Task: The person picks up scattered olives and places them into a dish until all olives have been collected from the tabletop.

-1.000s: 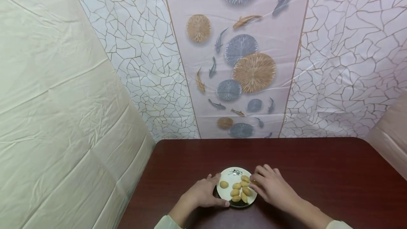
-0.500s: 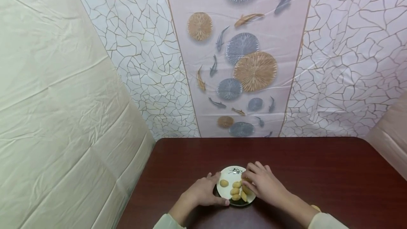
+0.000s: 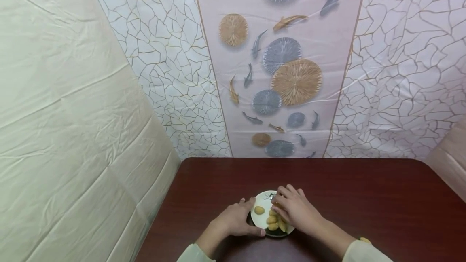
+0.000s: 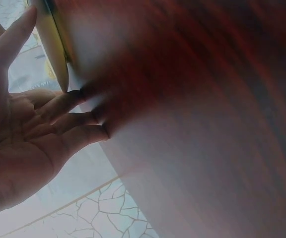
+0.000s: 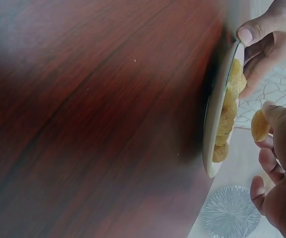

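A round white plate (image 3: 261, 219) with a dark floral print stands on the table. Several small yellow-brown oval pieces of food (image 3: 272, 220) are grouped on its right side, and one oval piece (image 3: 259, 210) lies alone at the left. My left hand (image 3: 234, 218) rests against the plate's left side, its thumb on the front rim. Its fingers reach out fairly straight beneath the plate's edge in the left wrist view. Over the plate's right half, my right hand (image 3: 297, 210) pinches an oval piece (image 5: 260, 125) between thumb and fingertips, apart from the others. This hand hides part of the group.
The dark red-brown table (image 3: 211, 177) extends around the plate. Another yellow thing (image 3: 365, 239) shows partly behind my right sleeve. A patterned cloth (image 3: 291, 140) hangs behind the table's far edge, and a pale cloth (image 3: 91, 132) hangs at the left.
My right hand has moved left from the plate's right edge to over the plate. The yellow thing by the right sleeve has come into view. The left hand stays at the plate.
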Motion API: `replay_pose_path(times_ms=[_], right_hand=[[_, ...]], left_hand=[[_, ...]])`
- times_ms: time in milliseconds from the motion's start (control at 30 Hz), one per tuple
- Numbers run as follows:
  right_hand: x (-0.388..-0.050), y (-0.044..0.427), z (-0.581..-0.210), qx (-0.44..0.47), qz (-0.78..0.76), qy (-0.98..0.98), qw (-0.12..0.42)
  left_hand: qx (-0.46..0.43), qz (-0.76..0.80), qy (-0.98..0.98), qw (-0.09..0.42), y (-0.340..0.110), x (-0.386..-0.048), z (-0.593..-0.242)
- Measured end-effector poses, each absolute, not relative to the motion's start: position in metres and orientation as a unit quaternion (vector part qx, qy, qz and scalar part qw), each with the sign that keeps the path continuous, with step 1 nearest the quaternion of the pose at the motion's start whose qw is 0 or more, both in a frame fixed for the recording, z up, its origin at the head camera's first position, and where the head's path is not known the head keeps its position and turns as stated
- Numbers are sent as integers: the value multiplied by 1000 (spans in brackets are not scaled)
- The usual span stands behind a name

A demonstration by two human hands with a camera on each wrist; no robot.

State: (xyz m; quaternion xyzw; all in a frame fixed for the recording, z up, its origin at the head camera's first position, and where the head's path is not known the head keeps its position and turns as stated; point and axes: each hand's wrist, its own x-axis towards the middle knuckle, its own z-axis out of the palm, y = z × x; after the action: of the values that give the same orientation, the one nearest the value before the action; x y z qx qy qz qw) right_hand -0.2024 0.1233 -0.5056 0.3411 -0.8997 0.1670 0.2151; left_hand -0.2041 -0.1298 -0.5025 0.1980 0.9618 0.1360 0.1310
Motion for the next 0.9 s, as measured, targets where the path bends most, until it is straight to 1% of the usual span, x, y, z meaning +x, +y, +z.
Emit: replay_pose_path(times_ms=[167, 400, 667, 900], right_hand=[[-208, 120, -507, 337, 160, -904, 208], [-213, 117, -508, 330, 157, -913, 182], [-216, 116, -511, 330, 155, -912, 185], [-218, 117, -512, 325, 159, -916, 173]], left_hand=[[198, 136, 961, 134, -130, -205, -502], [199, 137, 961, 133, -129, -205, -503], [202, 136, 961, 134, -129, -203, -500], [200, 135, 962, 129, -129, -202, -500]])
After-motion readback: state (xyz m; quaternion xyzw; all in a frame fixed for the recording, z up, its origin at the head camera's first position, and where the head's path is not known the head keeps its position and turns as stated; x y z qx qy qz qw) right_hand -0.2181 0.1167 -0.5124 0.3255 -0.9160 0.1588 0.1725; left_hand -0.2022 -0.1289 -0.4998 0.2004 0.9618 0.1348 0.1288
